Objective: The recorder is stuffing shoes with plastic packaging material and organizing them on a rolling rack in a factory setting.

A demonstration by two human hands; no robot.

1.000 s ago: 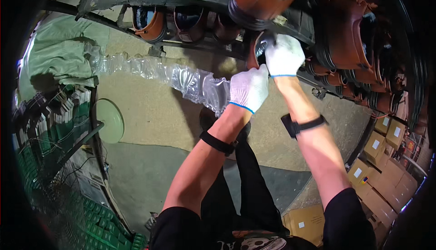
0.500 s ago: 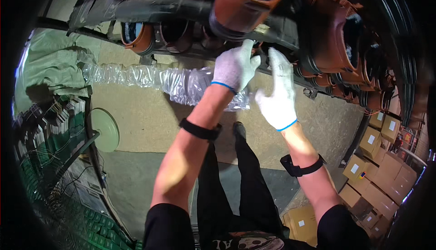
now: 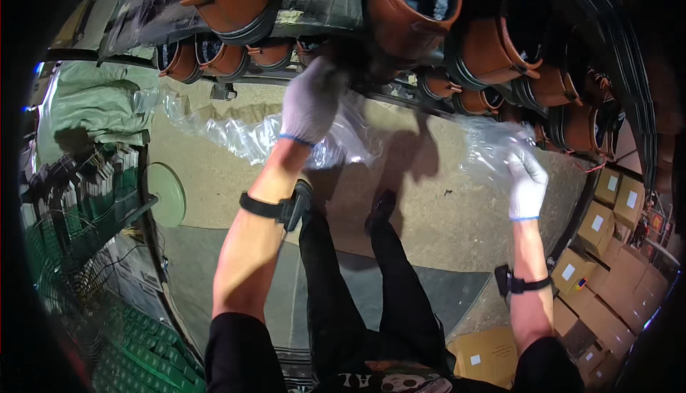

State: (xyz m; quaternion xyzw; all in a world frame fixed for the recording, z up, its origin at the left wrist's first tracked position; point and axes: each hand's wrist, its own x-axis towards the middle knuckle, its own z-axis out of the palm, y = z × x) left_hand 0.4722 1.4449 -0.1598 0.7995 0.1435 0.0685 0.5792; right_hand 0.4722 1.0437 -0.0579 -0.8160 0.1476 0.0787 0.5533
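My left hand (image 3: 309,103), in a pale knit glove, reaches up to the underside of the rack. Its fingers are blurred in shadow beside a dark shape, so their grip is hidden. Behind and below that hand runs a crumpled strip of clear plastic (image 3: 246,139). Far to the right, my gloved right hand (image 3: 527,181) is closed on a piece of clear plastic film (image 3: 489,150), which spreads toward the rack. Brown shoes (image 3: 411,21) with dark soles and dark insides stand along the rack above both hands; another brown shoe (image 3: 236,3) sits at upper left.
A pale green cloth or sack (image 3: 93,103) lies at left, above green crates (image 3: 146,354) and a round green disc (image 3: 166,194). Cardboard boxes (image 3: 622,271) are stacked at right; one carton (image 3: 486,357) is near my legs. A dark rack post (image 3: 629,57) rises at upper right.
My right hand has swung right and down, away from my left, and now has clear film in it. My left hand has moved left. The plastic strip has shifted, and the view has moved too.
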